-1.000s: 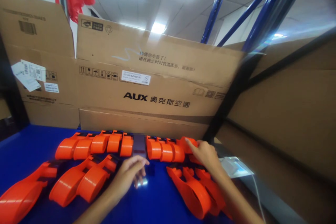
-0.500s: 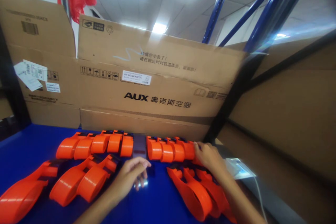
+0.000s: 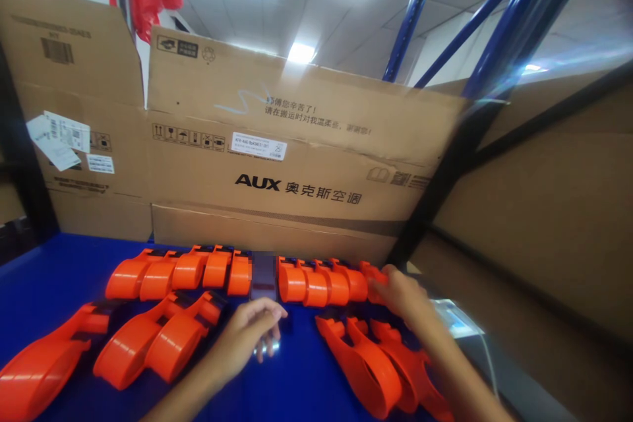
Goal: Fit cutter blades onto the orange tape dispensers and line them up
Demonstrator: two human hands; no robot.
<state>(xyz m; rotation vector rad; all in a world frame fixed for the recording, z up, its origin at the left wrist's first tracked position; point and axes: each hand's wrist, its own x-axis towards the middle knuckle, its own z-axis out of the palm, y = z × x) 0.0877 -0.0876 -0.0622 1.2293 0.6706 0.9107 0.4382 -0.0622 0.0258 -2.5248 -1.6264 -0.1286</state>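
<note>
My right hand (image 3: pixel 404 295) has its fingers closed on the right end of an orange tape dispenser (image 3: pixel 373 281), the last one in the back row. Beside it, several orange plastic tape dispensers (image 3: pixel 316 287), looped with dark ends, stand close together. My left hand (image 3: pixel 250 330) hovers over the blue tabletop (image 3: pixel 267 389), its fingers loosely bent and apart, with nothing seen in them. A shiny spot lies under its fingertips. Behind that hand, a dark flat phone-like object (image 3: pixel 263 277) stands between the two halves of the row.
More dispensers (image 3: pixel 190 270) line the back left, with larger-looking ones at front left (image 3: pixel 39 369) and front right (image 3: pixel 363 369). A cardboard sheet (image 3: pixel 297 171) rises behind. A dark post (image 3: pixel 435 191) stands at right, near a pale object with a white cable (image 3: pixel 452 318).
My right hand has shifted slightly to the right along the back row, so the end dispenser shows more fully. My left hand has hardly moved.
</note>
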